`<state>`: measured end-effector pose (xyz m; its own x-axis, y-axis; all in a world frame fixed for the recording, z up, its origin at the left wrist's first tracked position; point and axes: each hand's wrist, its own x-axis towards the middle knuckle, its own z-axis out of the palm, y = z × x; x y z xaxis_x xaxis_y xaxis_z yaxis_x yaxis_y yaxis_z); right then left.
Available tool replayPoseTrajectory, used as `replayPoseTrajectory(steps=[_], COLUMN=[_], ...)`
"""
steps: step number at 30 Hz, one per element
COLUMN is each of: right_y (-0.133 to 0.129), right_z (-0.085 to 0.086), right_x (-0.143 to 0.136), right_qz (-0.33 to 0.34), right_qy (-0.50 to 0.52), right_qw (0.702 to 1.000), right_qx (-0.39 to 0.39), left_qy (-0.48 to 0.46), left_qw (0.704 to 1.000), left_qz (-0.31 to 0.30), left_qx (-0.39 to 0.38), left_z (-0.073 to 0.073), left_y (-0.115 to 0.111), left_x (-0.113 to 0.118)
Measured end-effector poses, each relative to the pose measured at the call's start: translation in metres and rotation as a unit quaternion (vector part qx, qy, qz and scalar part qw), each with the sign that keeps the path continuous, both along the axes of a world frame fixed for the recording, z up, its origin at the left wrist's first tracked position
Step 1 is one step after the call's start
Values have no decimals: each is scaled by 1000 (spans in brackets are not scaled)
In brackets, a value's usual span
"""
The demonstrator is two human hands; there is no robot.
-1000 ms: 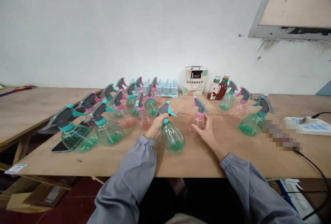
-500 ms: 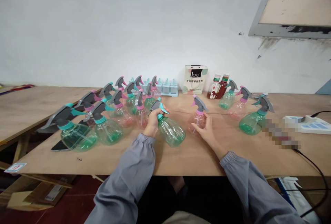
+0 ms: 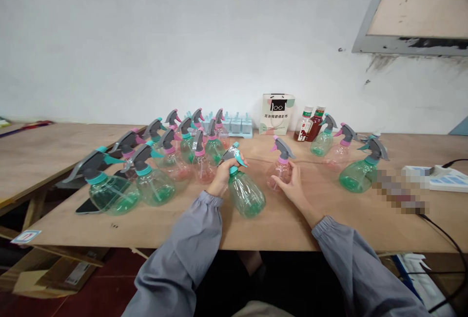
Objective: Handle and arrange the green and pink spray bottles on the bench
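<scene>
My left hand (image 3: 223,176) is closed around the neck and grey-and-teal spray head of a green spray bottle (image 3: 247,195), which tilts with its base toward the right. To its right, a pink spray bottle (image 3: 281,173) stands upright on the table. The fingers and thumb of my right hand (image 3: 291,183) curve around the sides of that pink bottle. Left of my hands, several green and pink spray bottles (image 3: 155,185) are grouped together. On the right, a green spray bottle (image 3: 357,175) stands near a pink one (image 3: 337,155) and another green one (image 3: 321,142).
A pale blue mould tray (image 3: 239,128) and a paper bag (image 3: 277,114) stand by the wall, beside two red-brown bottles (image 3: 315,124). A white power strip (image 3: 448,179) with cables lies at the right. A phone (image 3: 87,206) rests under bottles at the left.
My left hand has moved slightly right and toward me with the green spray bottle. My right hand stays around the pink bottle. The whole view has shifted a little.
</scene>
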<state>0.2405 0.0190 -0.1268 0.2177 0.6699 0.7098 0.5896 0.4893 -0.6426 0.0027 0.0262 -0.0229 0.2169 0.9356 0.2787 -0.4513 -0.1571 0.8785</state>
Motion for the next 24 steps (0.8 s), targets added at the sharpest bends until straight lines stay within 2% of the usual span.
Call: replayPoseTrajectory(steps=[3, 7, 12, 15, 17, 19, 22, 24], right_y=[0, -1, -1, 0, 0, -1, -1, -1], right_z=[0, 1, 0, 1, 1, 1, 2, 2], right_x=[-1, -1, 1, 1, 1, 1, 0, 0], right_qz=[-3, -7, -10, -6, -4, -5, -7, -7], right_qy=[-1, -5, -15, -12, -10, -9, -9, -9], right_qw=[1000, 1000, 1000, 1000, 1000, 1000, 1000, 1000], right_qx=[7, 2, -6, -4, -9, -11, -8, -8], left_qy=[-10, -2, 47, 113, 175, 225, 268, 292], left_qw=[1000, 999, 996, 987, 970, 944, 895, 860], left_qz=[2, 47, 64, 85, 137, 218, 347, 410], left_qx=[-1, 8, 30, 74, 103, 105, 87, 82], left_z=[-1, -1, -3, -1, 3, 8, 12, 10], left_y=[0, -2, -5, -12, -22, -34, -49, -51], left_x=[1, 0, -2, -9, -23, -43, -79, -100])
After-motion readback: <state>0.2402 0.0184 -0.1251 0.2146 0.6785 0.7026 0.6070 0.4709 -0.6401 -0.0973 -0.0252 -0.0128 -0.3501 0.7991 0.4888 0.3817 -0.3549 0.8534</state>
